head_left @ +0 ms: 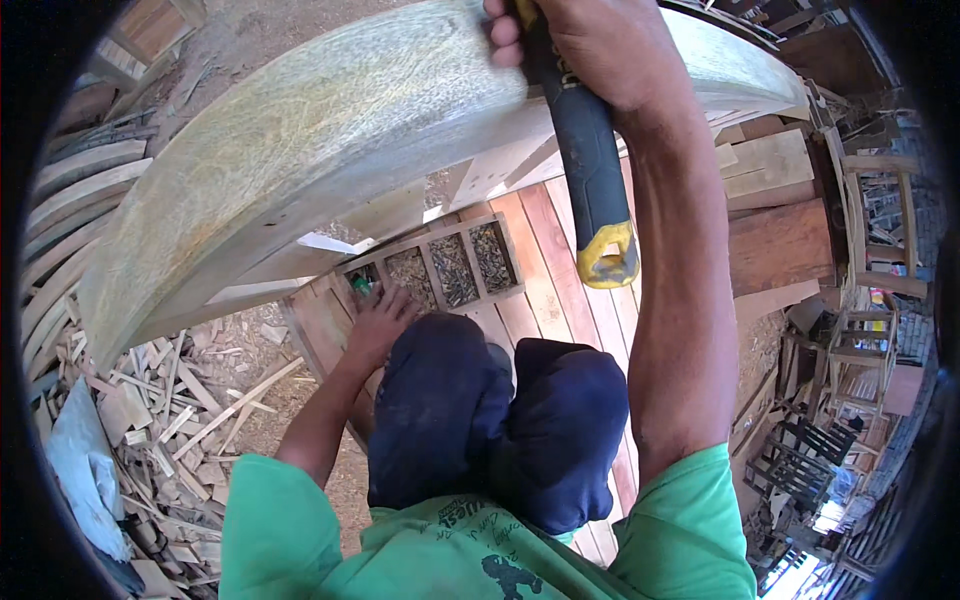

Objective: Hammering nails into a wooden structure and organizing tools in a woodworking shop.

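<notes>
My right hand (610, 45), raised at the top of the view, is wrapped round the black grip of a hammer (588, 150). Its yellow butt end hangs down and the head lies beyond the upper edge. My left hand (385, 315) reaches to the left end of a wooden tray (518, 255) with several compartments, its fingers stretched out and apart. Small nails or screws (455, 270) fill the compartments. Beside the left fingertips is something small and green (360, 286). A large curved wooden piece (300, 110) arches across the top, just behind my right hand.
My knees (440, 400) are bent over a floor of wooden planks (545, 290). Wood offcuts (190, 420) lie heaped at the left, below stacked curved pieces (85, 200). A pale sack (85, 470) lies there too. Boards (780, 240) and wooden frames (865, 350) stand at the right.
</notes>
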{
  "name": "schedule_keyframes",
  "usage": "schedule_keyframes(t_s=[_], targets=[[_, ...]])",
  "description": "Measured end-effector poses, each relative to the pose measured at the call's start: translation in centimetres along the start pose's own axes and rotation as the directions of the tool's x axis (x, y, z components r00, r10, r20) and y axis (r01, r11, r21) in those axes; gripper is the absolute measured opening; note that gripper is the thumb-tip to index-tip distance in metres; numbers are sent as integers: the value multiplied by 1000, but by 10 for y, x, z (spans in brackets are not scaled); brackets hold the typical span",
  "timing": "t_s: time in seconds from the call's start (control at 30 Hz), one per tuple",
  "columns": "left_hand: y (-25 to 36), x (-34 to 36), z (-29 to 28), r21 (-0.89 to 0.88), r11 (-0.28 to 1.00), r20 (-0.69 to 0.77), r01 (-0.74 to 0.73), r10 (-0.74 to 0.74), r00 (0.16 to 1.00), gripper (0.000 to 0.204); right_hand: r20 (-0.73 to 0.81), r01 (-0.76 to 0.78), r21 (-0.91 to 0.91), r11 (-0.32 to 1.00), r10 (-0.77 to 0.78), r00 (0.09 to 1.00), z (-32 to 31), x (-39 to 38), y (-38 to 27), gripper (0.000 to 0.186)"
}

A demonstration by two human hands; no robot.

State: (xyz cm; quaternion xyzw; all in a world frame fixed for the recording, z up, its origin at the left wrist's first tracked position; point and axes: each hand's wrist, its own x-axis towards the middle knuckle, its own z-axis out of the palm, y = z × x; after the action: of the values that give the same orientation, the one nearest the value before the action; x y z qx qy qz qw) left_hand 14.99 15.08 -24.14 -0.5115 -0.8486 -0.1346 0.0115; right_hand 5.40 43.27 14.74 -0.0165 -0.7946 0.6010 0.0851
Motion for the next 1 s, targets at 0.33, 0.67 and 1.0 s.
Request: schedule_keyframes(t_s=[0.33,0.67,1.0], targets=[[32,2,82,251,966,73,-66,49,996,19,22,50,76,996,-52,998,3,0,-3,33],[31,-47,30,-38,978,255,203,-187,949,18,18,67,-10,998,-67,998,-17,5,14,32],[42,-21,-4,-218,844,95,490,-481,871,28,16,131,-79,988,-130,991,0,-10,-4,35]])
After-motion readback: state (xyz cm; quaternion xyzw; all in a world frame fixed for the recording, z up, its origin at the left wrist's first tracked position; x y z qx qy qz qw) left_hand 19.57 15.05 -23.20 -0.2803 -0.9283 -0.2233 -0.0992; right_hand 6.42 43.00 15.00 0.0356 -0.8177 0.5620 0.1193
